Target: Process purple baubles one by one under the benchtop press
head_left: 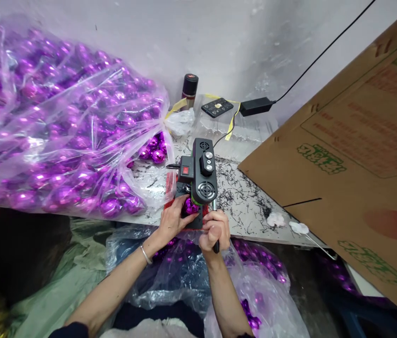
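Observation:
A small black machine (203, 176) with round grilles and knobs stands on the worktable. My left hand (174, 217) holds a shiny purple ball (191, 205) between thumb and fingers, under the machine's near end. The fingers of my right hand (215, 230) are wrapped round a lever with a black handle (216, 247) at the machine's near right side. Beside the machine sits a small box with a red switch (185, 170). Where the ball meets the machine is hidden from above.
A big clear bag of purple balls (60, 126) fills the left. On the right leans a large cardboard box (353, 155). Black scraps (240, 192) litter the table (237, 225). Behind are a spray can (190, 85), a phone (217, 107) and a power adapter (255, 106). Another plastic bag (265, 300) lies below.

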`<action>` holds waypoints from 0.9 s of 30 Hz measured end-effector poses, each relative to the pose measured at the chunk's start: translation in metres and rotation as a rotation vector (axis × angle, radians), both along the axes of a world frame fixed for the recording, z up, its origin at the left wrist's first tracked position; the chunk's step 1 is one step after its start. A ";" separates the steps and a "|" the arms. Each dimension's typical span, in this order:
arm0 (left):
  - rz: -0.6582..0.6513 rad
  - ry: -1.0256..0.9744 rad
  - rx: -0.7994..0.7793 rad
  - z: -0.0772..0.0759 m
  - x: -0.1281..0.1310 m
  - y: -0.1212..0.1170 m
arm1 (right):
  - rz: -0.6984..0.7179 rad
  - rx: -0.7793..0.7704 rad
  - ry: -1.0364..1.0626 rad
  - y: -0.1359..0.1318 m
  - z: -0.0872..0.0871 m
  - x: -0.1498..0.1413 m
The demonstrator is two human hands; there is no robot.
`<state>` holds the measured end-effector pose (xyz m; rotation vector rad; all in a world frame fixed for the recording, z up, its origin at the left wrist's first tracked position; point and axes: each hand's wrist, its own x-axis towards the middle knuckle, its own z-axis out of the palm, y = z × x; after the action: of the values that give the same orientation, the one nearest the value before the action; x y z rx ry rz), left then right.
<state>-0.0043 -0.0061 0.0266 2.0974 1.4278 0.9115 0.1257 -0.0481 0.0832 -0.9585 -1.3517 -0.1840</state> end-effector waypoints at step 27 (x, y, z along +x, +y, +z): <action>-0.092 -0.173 -0.034 -0.007 -0.018 -0.019 | 0.071 -0.166 0.058 -0.002 0.063 0.009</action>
<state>-0.0226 -0.0255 0.0199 1.9889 1.2411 0.9983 0.1351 -0.0502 0.1464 -1.0447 -1.3607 0.0098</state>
